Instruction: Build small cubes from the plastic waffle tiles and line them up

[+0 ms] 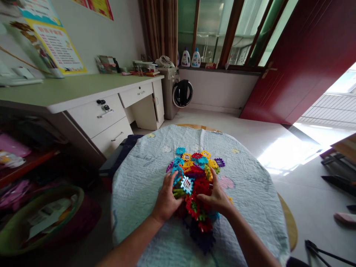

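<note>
A heap of colourful plastic interlocking pieces [197, 174] lies on a round table with a pale blue cloth [244, 193]. My left hand [167, 200] rests against the heap's left side, thumb and fingers spread, beside a light blue piece with a window pattern [187, 184]. Against the right side is my right hand [218, 194], its thumb over red pieces [201, 189] and its fingers apart near yellow ones [213, 164]. Dark purple pieces [201, 237] lie at the near end, between my forearms. The undersides of both hands are hidden.
A green-topped desk [91, 87] with white drawers stands at the back left, near a washing machine [169, 89] with its door open. At lower left is a basket [80, 202] holding papers. A red door [292, 66] is at the right.
</note>
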A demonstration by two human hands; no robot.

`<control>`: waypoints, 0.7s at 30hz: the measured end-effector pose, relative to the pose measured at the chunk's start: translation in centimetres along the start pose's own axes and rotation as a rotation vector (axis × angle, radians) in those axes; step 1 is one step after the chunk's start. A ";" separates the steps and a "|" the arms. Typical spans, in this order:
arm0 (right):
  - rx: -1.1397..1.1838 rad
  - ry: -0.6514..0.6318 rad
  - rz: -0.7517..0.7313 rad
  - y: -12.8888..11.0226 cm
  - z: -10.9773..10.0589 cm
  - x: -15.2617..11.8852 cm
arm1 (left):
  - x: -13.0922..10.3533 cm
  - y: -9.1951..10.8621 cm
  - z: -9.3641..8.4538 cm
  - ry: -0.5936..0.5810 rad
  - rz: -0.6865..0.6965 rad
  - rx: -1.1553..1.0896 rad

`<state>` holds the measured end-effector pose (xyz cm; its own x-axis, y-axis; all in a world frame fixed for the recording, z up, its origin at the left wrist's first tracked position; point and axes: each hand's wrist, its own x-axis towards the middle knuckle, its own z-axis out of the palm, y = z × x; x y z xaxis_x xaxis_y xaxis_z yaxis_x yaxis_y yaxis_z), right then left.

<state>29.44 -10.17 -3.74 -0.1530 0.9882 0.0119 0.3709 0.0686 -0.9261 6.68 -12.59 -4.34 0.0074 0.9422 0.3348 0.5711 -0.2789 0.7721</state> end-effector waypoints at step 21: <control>0.544 0.117 0.116 -1.7 -3.3 1.4 | 5.6 1.5 -2.1 0.024 -0.431 -0.607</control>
<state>31.56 -8.43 -0.90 -0.0254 0.9958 -0.0884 -0.1509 -0.0912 -0.9843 5.83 -8.12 -0.18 -0.1368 0.9888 -0.0591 -0.0347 0.0549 0.9979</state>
